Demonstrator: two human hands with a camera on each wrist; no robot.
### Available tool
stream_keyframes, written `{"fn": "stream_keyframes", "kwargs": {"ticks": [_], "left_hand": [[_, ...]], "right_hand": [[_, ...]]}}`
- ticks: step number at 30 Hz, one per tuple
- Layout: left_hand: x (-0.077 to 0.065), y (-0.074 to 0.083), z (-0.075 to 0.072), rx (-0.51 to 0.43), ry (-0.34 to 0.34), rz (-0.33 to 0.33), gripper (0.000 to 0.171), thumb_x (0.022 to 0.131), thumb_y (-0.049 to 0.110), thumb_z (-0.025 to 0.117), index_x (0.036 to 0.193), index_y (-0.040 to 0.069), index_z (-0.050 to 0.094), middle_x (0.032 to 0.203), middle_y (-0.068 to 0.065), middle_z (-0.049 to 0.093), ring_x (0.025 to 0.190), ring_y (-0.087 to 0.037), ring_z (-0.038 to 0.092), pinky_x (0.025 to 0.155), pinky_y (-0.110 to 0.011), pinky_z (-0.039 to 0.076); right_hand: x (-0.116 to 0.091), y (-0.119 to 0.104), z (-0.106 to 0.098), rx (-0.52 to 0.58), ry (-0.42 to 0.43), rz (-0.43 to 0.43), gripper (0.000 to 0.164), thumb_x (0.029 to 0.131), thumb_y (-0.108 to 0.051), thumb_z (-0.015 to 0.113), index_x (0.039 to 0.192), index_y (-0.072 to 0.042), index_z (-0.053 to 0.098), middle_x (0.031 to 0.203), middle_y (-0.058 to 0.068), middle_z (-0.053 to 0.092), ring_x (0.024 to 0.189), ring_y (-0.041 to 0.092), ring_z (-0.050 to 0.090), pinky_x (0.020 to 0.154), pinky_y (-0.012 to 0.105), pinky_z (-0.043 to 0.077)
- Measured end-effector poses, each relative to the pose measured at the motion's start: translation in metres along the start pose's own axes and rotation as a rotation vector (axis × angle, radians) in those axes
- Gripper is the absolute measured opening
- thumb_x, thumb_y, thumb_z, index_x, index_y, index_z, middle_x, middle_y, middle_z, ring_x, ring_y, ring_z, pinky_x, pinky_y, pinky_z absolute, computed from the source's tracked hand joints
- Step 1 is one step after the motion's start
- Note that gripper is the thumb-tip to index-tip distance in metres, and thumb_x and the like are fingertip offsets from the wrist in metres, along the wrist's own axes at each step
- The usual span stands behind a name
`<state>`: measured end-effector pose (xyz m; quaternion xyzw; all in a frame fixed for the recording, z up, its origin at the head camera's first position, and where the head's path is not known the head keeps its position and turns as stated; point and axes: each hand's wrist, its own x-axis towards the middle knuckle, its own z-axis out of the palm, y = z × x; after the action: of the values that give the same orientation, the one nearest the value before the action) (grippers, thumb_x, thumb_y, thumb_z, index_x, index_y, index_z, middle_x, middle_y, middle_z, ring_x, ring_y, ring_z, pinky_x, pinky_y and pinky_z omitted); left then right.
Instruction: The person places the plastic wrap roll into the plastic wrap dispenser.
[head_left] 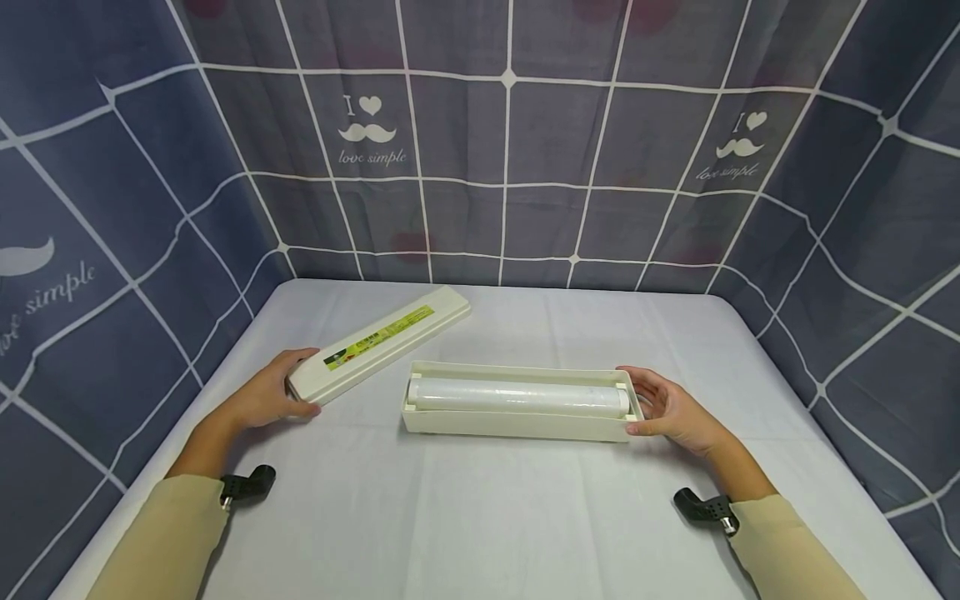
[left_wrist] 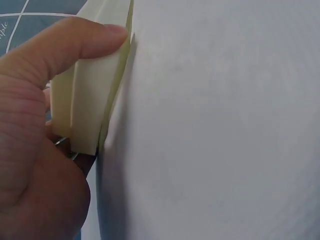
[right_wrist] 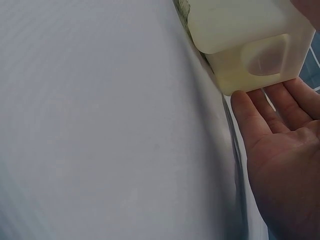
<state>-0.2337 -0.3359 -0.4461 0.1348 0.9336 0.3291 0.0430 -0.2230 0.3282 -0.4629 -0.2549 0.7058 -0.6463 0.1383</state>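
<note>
Head view: box uncovered, lid held off to the left, and the step in hand looks like handling the two apart!
Left hand grips the lid's lower end, thumb and fingers parted just enough to clasp it, label up, slanting away behind the box. Across we go: right hand spans the box's right end and grasps it lightly, thumb at the near corner, fingers at the far one. White roll lies lengthwise inside, box on the white surface. Next move, I'd judge, calls for a steady right and a guiding left; whether the lid touches the surface, I can't quite tell.
</note>
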Motion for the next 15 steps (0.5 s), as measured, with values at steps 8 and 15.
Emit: {"fn": "stream_keyframes", "kwargs": {"ticks": [8, 15], "left_hand": [[0.0016, 0.0063, -0.0032, 0.022, 0.044, 0.027, 0.099, 0.072, 0.02, 0.093, 0.151, 0.001, 0.037, 0.144, -0.028, 0.043, 0.118, -0.038, 0.049, 0.096, -0.05, 0.04], [0.0019, 0.0096, -0.0041, 0.006, 0.056, 0.038, 0.099, 0.071, 0.021, 0.093, 0.151, 0.002, 0.039, 0.144, -0.027, 0.042, 0.121, -0.039, 0.047, 0.098, -0.053, 0.038]], "right_hand": [[0.0002, 0.0005, -0.0009, -0.008, 0.006, 0.01, 0.093, 0.076, 0.016, 0.078, 0.153, 0.014, 0.026, 0.148, 0.004, 0.051, 0.13, 0.003, 0.055, 0.102, 0.018, 0.052], [0.0008, -0.0014, 0.0003, 0.003, 0.01, 0.017, 0.095, 0.075, 0.015, 0.079, 0.153, 0.014, 0.025, 0.148, 0.005, 0.05, 0.13, 0.002, 0.055, 0.102, 0.019, 0.052]]}}
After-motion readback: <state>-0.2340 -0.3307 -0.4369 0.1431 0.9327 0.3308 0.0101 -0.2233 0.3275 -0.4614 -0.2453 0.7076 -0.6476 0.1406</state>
